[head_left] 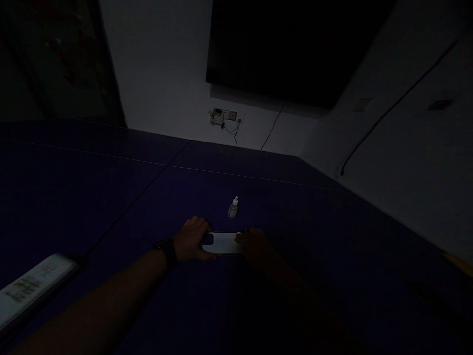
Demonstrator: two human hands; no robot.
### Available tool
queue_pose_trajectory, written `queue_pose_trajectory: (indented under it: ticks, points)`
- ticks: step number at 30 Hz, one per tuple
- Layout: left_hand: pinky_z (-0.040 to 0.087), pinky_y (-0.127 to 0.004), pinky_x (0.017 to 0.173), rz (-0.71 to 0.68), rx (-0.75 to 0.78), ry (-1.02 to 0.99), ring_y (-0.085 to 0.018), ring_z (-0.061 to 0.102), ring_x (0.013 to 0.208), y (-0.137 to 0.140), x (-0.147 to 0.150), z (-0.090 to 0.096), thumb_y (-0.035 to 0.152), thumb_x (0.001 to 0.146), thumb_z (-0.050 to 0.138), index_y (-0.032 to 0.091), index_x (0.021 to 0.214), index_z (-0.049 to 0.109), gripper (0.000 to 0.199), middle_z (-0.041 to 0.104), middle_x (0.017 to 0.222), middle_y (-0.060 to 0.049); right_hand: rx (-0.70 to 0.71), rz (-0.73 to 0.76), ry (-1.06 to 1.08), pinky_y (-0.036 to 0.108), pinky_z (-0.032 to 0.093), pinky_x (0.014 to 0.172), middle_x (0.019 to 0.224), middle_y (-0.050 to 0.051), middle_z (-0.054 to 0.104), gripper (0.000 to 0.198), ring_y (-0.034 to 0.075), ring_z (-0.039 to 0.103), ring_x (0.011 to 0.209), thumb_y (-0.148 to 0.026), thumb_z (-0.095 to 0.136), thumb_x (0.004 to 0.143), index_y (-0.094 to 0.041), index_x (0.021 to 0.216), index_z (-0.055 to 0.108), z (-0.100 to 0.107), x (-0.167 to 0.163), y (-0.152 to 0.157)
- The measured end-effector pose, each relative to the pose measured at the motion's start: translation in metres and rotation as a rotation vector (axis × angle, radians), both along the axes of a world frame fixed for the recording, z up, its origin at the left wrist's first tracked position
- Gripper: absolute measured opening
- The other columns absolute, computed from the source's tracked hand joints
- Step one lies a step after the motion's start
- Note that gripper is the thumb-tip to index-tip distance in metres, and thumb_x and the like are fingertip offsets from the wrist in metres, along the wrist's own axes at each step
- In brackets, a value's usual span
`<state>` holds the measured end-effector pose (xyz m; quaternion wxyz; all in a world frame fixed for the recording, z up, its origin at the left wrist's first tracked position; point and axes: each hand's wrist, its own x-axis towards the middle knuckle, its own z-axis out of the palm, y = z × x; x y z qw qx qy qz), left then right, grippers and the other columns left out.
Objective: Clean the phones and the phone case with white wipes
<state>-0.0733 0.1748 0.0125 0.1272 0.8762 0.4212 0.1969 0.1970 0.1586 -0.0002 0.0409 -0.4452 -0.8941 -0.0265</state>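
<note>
"What lies furthest left?"

"A white block on the blue surface. Then my left grip, a dark watch behind it, closed round the left end of the case."

"And the case?"

"Crosswise before me, its cutout leftmost. The bottle is just beyond."

"Right grip?"

"At the case's right end, over a small white thing; too dark to tell how tightly."
</note>
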Motion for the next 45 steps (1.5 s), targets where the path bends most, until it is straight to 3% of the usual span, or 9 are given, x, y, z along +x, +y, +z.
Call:
queue_pose_trajectory:
  ticks: [4,9,15,20,26,33,36,41,45]
  points:
    - [0.04,-0.038,0.082,0.004,0.005,0.012,-0.029,0.053,0.099,-0.001,0.0,-0.001,0.058,0.058,0.088,0.023,0.102,0.057,0.065,0.061,0.106,-0.006,0.002,-0.012,-0.01,0.041,0.044,0.105,0.121,0.011,0.074,0.036,0.023,0.068,0.11,-0.006,0.048,0.088,-0.018,0.108,0.076,-0.002,0.0,0.001]
    - [0.039,-0.038,0.083,0.011,0.005,0.021,-0.029,0.053,0.099,-0.001,0.001,0.0,0.058,0.059,0.088,0.023,0.103,0.056,0.065,0.062,0.107,-0.006,0.03,-0.034,-0.007,0.042,0.041,0.109,0.131,0.012,0.069,0.04,0.023,0.063,0.12,-0.003,0.046,0.09,-0.017,0.118,0.071,-0.004,-0.004,-0.001]
    - [0.039,-0.038,0.084,0.018,-0.011,0.032,-0.029,0.052,0.1,-0.002,0.001,0.002,0.055,0.058,0.089,0.024,0.1,0.056,0.062,0.061,0.107,-0.005,0.014,-0.019,-0.03,0.04,0.044,0.103,0.115,0.011,0.075,0.03,0.024,0.068,0.103,-0.006,0.05,0.09,-0.019,0.101,0.075,-0.003,-0.005,-0.003]
    - [0.039,-0.038,0.084,0.008,-0.016,0.037,-0.03,0.052,0.103,-0.002,0.001,0.002,0.053,0.058,0.089,0.023,0.103,0.056,0.063,0.061,0.109,-0.005,0.008,0.013,-0.008,0.039,0.045,0.099,0.132,0.008,0.069,0.043,0.023,0.065,0.11,-0.005,0.045,0.092,-0.021,0.123,0.07,0.0,-0.003,-0.004]
    - [0.039,-0.037,0.083,0.011,-0.012,0.033,-0.029,0.052,0.102,-0.001,0.0,-0.001,0.054,0.058,0.09,0.023,0.103,0.056,0.065,0.061,0.109,-0.005,0.009,0.002,0.014,0.037,0.046,0.09,0.112,0.01,0.076,0.032,0.022,0.066,0.095,-0.006,0.048,0.091,-0.019,0.099,0.077,-0.001,0.004,0.005]
    - [0.038,-0.037,0.082,-0.004,-0.015,0.037,-0.029,0.053,0.102,-0.001,0.001,0.0,0.054,0.059,0.089,0.024,0.104,0.056,0.064,0.062,0.109,-0.005,0.021,0.03,0.084,0.037,0.046,0.09,0.133,0.004,0.069,0.045,0.021,0.063,0.101,-0.008,0.044,0.096,-0.029,0.126,0.07,-0.013,-0.013,0.004]
    - [0.038,-0.038,0.083,0.0,-0.017,0.04,-0.029,0.053,0.102,-0.001,0.001,0.001,0.054,0.06,0.089,0.023,0.103,0.056,0.062,0.062,0.109,-0.005,0.016,0.043,0.104,0.035,0.046,0.092,0.132,0.002,0.07,0.044,0.02,0.063,0.104,-0.009,0.046,0.096,-0.031,0.127,0.069,-0.012,-0.013,0.005]
    - [0.039,-0.038,0.083,0.008,-0.021,0.04,-0.029,0.053,0.101,-0.001,0.001,0.0,0.054,0.059,0.089,0.024,0.103,0.056,0.063,0.062,0.108,-0.005,0.004,0.013,0.096,0.036,0.047,0.086,0.117,0.006,0.075,0.036,0.021,0.065,0.094,-0.011,0.048,0.096,-0.028,0.112,0.076,-0.005,-0.005,0.008]
    - [0.039,-0.038,0.084,0.005,-0.021,0.036,-0.03,0.053,0.103,0.0,0.001,-0.001,0.055,0.059,0.089,0.024,0.104,0.056,0.064,0.062,0.109,-0.005,0.002,0.051,0.088,0.036,0.046,0.092,0.132,0.003,0.069,0.046,0.021,0.062,0.102,-0.009,0.047,0.096,-0.033,0.13,0.067,0.0,-0.02,-0.002]
